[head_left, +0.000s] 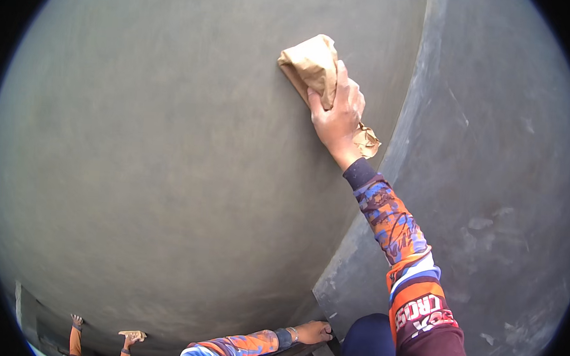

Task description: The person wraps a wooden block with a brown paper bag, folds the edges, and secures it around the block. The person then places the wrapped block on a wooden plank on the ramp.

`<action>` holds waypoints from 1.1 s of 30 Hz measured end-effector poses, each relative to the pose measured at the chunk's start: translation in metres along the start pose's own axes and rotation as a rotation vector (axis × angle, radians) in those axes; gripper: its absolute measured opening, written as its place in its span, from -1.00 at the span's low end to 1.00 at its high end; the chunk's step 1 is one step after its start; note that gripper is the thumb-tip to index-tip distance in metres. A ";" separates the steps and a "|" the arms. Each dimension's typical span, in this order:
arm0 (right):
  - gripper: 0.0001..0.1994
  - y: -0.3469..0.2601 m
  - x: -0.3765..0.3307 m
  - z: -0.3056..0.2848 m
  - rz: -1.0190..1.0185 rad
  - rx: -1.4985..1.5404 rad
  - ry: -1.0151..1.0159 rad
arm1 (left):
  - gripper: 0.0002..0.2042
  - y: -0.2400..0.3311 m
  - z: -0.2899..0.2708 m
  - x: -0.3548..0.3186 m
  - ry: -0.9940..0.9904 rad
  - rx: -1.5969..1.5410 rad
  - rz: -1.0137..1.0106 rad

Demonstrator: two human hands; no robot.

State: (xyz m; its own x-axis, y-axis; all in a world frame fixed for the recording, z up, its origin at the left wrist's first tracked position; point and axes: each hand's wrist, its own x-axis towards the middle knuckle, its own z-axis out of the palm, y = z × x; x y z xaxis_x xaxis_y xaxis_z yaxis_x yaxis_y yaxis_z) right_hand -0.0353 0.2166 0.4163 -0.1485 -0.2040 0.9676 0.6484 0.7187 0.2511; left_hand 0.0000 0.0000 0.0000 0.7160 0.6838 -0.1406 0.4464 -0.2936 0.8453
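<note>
My right hand [340,113] is closed on a folded, crumpled sheet of brown paper [314,60]. It presses the paper against a smooth grey wall [190,147]. A loose crumpled end of the paper [367,142] sticks out behind my wrist. Low in the view, my left hand [314,332] is curled close to the bottom corner of a raised grey edge [331,277]. Whether its fingers grip anything there is hidden. A bracelet circles that wrist.
At the lower left, another person's hands reach up to the wall: one hand [77,322] is spread, the other [133,339] holds a flat brown piece. A second grey surface [491,189] with pale scuffs extends along the right. My dark-clothed knee [370,343] is below.
</note>
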 end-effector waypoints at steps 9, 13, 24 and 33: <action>-0.21 -0.070 -0.169 -0.061 0.050 0.026 -0.137 | -0.57 -0.048 0.078 -0.045 -0.085 -0.021 0.024; -0.24 -0.041 -0.137 -0.084 0.490 0.347 -0.016 | -0.56 -0.046 0.064 -0.028 -0.127 -0.011 -0.032; -0.50 0.008 -0.055 -0.190 0.753 1.009 0.181 | -0.56 -0.028 0.023 -0.023 -0.045 0.022 -0.042; -0.56 -0.055 0.077 -0.097 1.144 1.735 0.047 | -0.56 0.027 -0.116 -0.180 -0.043 0.015 -0.151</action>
State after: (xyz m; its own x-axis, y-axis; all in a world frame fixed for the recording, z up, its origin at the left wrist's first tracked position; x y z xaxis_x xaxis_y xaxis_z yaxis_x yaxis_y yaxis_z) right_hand -0.0099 0.0963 0.4748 -0.2470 0.6944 0.6758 -0.8059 0.2401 -0.5412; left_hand -0.1790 -0.0536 0.1081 0.6624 0.6916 -0.2879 0.5586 -0.1999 0.8049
